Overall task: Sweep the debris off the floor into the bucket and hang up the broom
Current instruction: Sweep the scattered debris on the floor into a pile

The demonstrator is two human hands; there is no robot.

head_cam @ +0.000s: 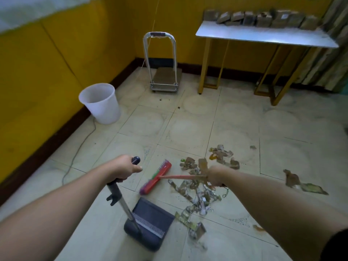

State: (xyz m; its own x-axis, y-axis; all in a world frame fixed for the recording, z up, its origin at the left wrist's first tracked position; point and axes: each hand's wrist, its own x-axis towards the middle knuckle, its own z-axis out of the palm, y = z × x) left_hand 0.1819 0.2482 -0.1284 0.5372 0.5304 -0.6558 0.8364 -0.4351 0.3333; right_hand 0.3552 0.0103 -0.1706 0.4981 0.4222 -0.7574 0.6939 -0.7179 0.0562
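Note:
My left hand (124, 169) grips the top of a long-handled dark dustpan (150, 223), whose pan stands on the tiled floor in front of me. A red broom (157, 178) with a pink stick is gripped by my right hand (215, 176); its head lies on the floor to the left of the debris. Brown and green scraps of debris (197, 187) are scattered between the broom head and my right arm, with some at the pan's mouth. More scraps (301, 183) lie off to the right. A white bucket (100, 102) stands by the left wall.
A folding hand trolley (163, 72) stands in the far corner against the yellow wall. A white-topped table (263, 36) with yellow legs carries several brown blocks at the back right. A thin cable (79, 147) runs along the floor by the left skirting.

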